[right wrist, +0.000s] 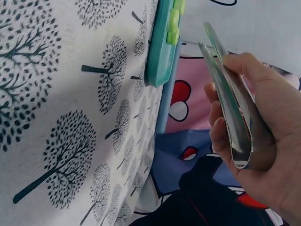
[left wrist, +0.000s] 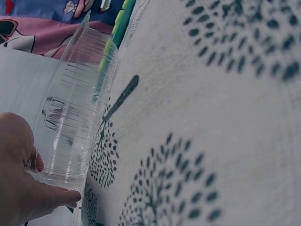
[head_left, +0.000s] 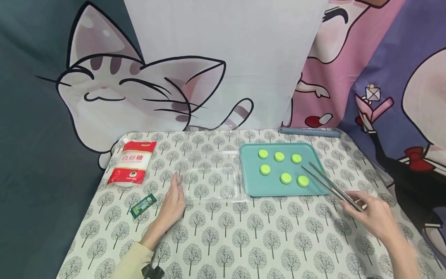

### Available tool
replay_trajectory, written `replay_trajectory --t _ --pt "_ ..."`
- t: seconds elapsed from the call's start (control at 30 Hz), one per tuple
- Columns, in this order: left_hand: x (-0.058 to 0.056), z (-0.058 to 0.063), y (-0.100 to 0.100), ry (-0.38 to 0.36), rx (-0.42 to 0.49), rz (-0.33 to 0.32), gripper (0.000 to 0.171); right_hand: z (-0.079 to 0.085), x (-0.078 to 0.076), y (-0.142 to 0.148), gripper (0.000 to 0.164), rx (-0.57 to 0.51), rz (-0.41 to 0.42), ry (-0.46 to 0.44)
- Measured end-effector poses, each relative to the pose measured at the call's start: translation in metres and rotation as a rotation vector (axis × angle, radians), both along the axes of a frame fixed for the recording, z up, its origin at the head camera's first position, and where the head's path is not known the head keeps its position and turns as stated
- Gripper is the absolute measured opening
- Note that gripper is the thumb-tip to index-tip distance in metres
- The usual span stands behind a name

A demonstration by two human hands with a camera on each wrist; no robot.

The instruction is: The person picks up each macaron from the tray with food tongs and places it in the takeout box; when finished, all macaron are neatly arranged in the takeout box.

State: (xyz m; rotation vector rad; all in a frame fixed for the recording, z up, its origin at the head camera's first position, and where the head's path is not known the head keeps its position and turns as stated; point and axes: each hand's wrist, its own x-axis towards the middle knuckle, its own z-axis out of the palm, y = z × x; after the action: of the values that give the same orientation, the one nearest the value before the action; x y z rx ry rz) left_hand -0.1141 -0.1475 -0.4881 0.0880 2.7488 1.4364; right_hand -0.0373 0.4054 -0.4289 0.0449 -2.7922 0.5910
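My left hand (head_left: 173, 201) rests along the left side of a clear plastic box (head_left: 214, 178) with a hinged lid, raised at the back. In the left wrist view, its thumb and fingers touch the near end of the box. My right hand (head_left: 371, 213) holds metal tongs (right wrist: 235, 117), whose tips are spread apart with nothing between them. These tips hang over the right part of a teal tray (head_left: 251, 186). Several bright green round macarons (head_left: 285, 178) lie on the tray, apart from the tongs.
A red and white bag of sugar (head_left: 132, 162) lies at the left, with a small green packet (head_left: 143, 205) nearer the front. A grey-blue bar-shaped object (head_left: 309, 133) lies along the back edge. Printed cloth hangs behind the table (head_left: 209, 240).
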Motion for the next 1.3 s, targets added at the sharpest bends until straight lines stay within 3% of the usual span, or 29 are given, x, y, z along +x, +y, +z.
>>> replay_trajectory --t 0.27,0.5,1.07,1.3 --pt "0.001 0.000 -0.001 0.006 -0.008 -0.003 0.059 -0.007 0.005 0.007 0.035 -0.026 0.041 -0.051" --pt "0.000 -0.001 -0.003 0.011 -0.009 -0.001 0.059 -0.014 0.002 0.008 0.032 -0.032 0.063 -0.031" --pt "-0.002 0.000 -0.006 0.007 -0.004 -0.007 0.059 -0.021 -0.004 0.006 0.029 -0.060 0.022 -0.108" --pt "0.002 0.000 -0.003 0.001 0.022 -0.009 0.059 -0.017 -0.009 0.004 0.030 -0.024 -0.002 -0.062"
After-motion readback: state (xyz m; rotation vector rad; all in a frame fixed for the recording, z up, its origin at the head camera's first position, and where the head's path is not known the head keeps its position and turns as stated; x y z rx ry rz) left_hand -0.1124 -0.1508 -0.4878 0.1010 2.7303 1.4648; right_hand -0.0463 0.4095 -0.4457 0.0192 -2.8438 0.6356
